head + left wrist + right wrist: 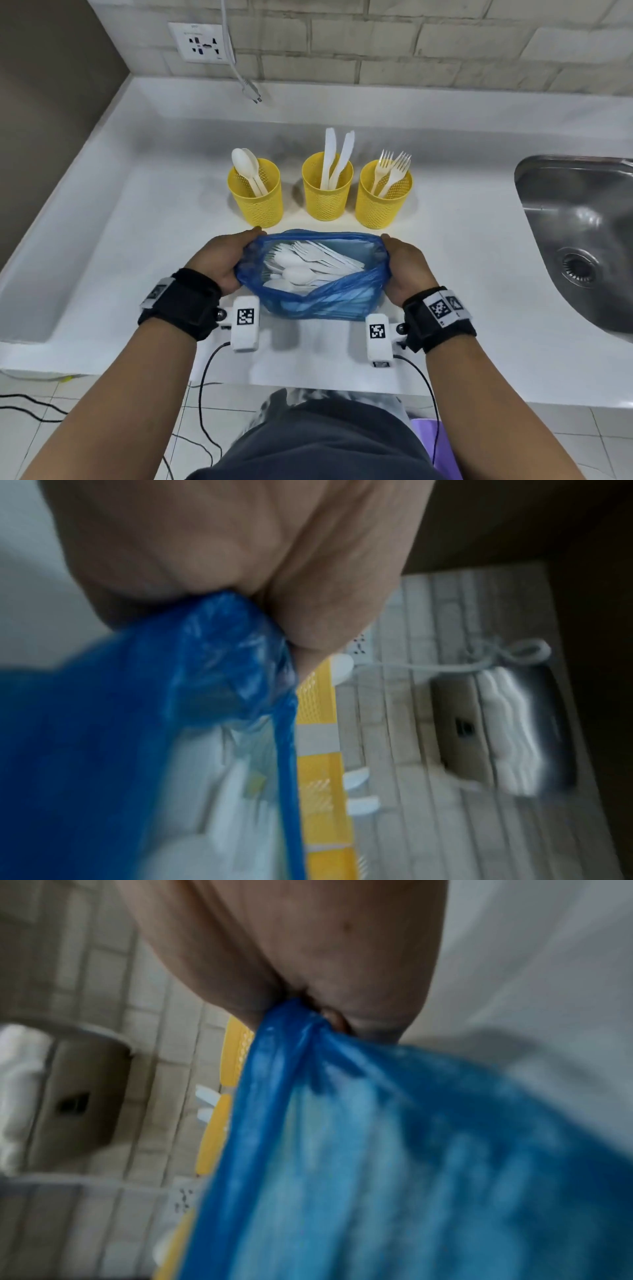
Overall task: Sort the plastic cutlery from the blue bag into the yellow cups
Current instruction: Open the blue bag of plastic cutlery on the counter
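Note:
A blue plastic bag (329, 301) lies on the white counter, its mouth pulled wide. Inside lie several white plastic spoons, forks and knives (308, 265). My left hand (224, 258) grips the bag's left rim (219, 653). My right hand (406, 265) grips the right rim (294, 1031). Behind the bag stand three yellow mesh cups: the left cup (256, 195) holds spoons, the middle cup (327, 190) holds knives, the right cup (383, 197) holds forks.
A steel sink (582, 236) is sunk into the counter at the right. A wall socket (202, 42) with a hanging white cable (239, 72) is at the back. Cables run over the floor (30, 406) below the counter's front edge.

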Tool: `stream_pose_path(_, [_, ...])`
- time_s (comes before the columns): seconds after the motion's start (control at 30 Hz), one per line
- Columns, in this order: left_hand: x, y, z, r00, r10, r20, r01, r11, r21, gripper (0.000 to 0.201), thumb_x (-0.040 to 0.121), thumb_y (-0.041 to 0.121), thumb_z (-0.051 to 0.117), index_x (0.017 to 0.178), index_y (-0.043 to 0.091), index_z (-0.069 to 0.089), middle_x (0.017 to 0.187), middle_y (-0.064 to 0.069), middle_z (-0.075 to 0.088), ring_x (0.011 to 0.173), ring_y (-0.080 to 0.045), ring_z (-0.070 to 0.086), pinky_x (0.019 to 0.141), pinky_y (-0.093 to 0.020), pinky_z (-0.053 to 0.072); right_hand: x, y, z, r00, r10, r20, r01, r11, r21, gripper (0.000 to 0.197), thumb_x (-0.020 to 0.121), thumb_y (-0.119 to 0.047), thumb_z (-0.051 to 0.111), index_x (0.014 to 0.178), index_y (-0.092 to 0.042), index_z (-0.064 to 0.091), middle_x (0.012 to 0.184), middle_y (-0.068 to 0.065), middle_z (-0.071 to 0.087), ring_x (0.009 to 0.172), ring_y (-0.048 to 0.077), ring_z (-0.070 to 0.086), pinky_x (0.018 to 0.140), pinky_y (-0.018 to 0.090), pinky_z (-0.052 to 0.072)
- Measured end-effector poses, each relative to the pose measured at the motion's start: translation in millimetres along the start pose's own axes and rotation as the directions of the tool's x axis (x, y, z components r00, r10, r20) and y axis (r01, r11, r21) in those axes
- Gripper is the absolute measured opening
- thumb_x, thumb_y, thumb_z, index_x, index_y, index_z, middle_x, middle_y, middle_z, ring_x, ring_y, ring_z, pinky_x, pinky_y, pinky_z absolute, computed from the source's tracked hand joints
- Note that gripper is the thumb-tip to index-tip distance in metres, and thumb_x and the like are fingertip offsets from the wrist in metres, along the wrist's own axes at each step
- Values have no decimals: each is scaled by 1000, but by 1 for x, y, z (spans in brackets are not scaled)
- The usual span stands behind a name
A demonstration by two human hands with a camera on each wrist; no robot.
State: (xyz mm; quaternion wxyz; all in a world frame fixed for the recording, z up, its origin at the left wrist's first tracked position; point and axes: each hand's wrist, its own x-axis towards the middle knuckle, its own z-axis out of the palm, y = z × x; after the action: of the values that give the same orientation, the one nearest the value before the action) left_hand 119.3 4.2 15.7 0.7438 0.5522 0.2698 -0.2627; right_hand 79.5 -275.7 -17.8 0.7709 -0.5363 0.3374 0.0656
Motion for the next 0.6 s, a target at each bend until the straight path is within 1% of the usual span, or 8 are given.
stream_pose_path(0.07, [-6,-1,3,977,204,-62,-164,905,392,32,87,41,79,93,11,70,83,-9,67,69,-26,60,66,-29,47,1,2,-1,985,-173,22,172,943,-285,23,97,-26,55,89,-8,66,93,11,70,89,32,63,79,42,49])
stream_pose_path(0.13, [-10,-4,5,915,404,-7,-269,620,737,32,82,45,83,94,18,70,86,3,70,74,-18,64,66,-26,45,-4,-1,0,950,-300,88,301,802,-515,22,98,-35,59,105,-15,66,102,1,67,96,25,63,87,39,50])
stream_pose_path(0.23, [-11,-5,8,781,613,122,-349,266,899,23,94,35,70,78,19,69,84,5,71,81,-16,62,68,-26,39,-14,-4,5,849,-464,253,483,488,-727,28,98,-35,64,116,-14,64,102,1,64,93,20,59,84,32,46])
stream_pose_path(0.3, [-9,-2,10,749,645,148,-355,203,913,36,103,32,57,70,17,60,72,-1,63,74,-22,55,67,-30,33,-17,-7,9,785,-532,317,558,385,-735,18,100,-25,61,100,-9,70,92,3,70,87,21,62,80,34,49])
stream_pose_path(0.37, [-7,3,11,805,589,62,-378,430,820,43,106,33,51,68,12,51,67,-4,54,69,-22,48,65,-33,32,-13,-11,10,803,-526,282,559,498,-662,25,102,-18,56,81,-11,68,79,0,68,79,21,60,74,32,46])
stream_pose_path(0.47, [-2,6,11,948,302,-100,-262,919,296,32,104,32,57,81,10,62,79,-12,62,77,-24,57,75,-35,46,-9,-17,11,955,-269,129,294,918,-266,29,103,-20,56,75,-14,63,72,3,64,74,22,58,73,34,45])
stream_pose_path(0.53, [1,0,8,986,151,-73,-141,982,123,26,101,27,63,97,3,71,96,-17,72,87,-29,68,87,-41,54,-2,-12,8,994,-64,85,71,994,-83,22,102,-20,57,86,-9,68,81,11,69,78,26,65,76,39,50])
stream_pose_path(0.6, [2,-6,7,986,130,-101,-107,973,205,27,100,30,65,97,4,72,100,-20,71,89,-31,67,87,-43,53,5,-6,5,994,-102,42,109,954,-279,29,100,-24,57,73,-16,66,77,10,65,79,28,61,76,40,47])
